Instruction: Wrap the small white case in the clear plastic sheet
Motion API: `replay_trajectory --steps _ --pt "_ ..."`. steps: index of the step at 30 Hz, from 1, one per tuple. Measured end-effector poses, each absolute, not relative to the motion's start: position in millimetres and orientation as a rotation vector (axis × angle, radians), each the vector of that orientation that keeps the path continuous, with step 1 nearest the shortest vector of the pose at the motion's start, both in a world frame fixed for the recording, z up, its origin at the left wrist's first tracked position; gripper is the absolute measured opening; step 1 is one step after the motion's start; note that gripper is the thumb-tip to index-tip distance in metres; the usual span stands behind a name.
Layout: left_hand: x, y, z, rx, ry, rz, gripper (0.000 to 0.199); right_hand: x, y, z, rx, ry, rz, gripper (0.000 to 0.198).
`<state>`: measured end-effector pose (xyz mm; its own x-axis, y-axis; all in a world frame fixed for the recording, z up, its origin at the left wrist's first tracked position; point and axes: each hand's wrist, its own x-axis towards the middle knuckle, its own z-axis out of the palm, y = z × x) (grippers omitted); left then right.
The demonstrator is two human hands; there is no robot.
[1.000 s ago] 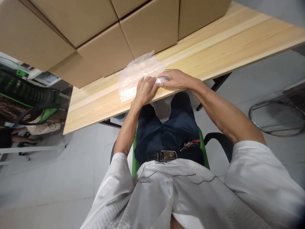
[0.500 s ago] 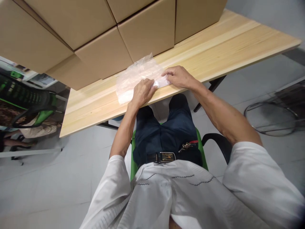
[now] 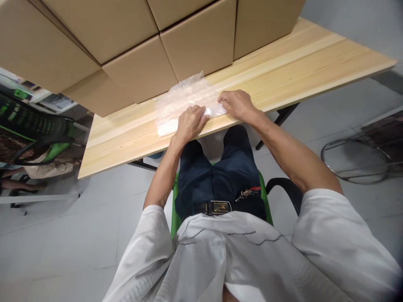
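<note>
A thin, translucent plastic bag (image 3: 176, 105) lies spread on the wooden table (image 3: 283, 71) near its front edge. My left hand (image 3: 190, 121) rests on the front part of the bag, its fingers bent and pressed together on the film. Beside its fingertips shows a small shiny white patch (image 3: 207, 111); whether it is a separate item or glare, I cannot tell. At the bag's right end, my right hand (image 3: 237, 103) has its fingers curled in, with the edge of the film at its thumb and forefinger. A flat strip of film runs between both hands.
Large brown cardboard boxes (image 3: 198, 42) stand stacked along the back of the table, close behind the bag. A black and green chair (image 3: 34, 126) and part of another person are at the left. On the floor at the right is a round metal frame (image 3: 355, 159).
The film between my hands now looks flatter and less bunched. My right hand has shifted slightly to the right along the bag; my left hand stays nearly in place on it.
</note>
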<state>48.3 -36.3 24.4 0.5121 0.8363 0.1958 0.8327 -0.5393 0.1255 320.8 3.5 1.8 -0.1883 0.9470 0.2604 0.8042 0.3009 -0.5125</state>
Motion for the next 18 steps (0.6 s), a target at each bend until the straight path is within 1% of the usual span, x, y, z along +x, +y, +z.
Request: replay_trajectory --steps 4,8,11,15,18 --pt "49 -36 21 2.686 1.505 0.4 0.049 331 7 -7 -1.586 -2.054 0.294 0.049" --pt "50 -36 18 2.651 1.503 0.456 0.051 348 -8 -1 -1.579 -1.969 0.176 0.056" --pt "51 -36 17 2.63 1.506 0.451 0.056 346 -32 9 -1.464 -2.023 0.097 0.058" --pt "51 -37 17 2.629 1.509 0.468 0.064 319 -53 11 -1.193 -2.278 0.129 0.054" --pt "51 -36 14 2.648 1.492 0.473 0.065 299 -53 2 -1.096 -2.358 0.155 0.057"
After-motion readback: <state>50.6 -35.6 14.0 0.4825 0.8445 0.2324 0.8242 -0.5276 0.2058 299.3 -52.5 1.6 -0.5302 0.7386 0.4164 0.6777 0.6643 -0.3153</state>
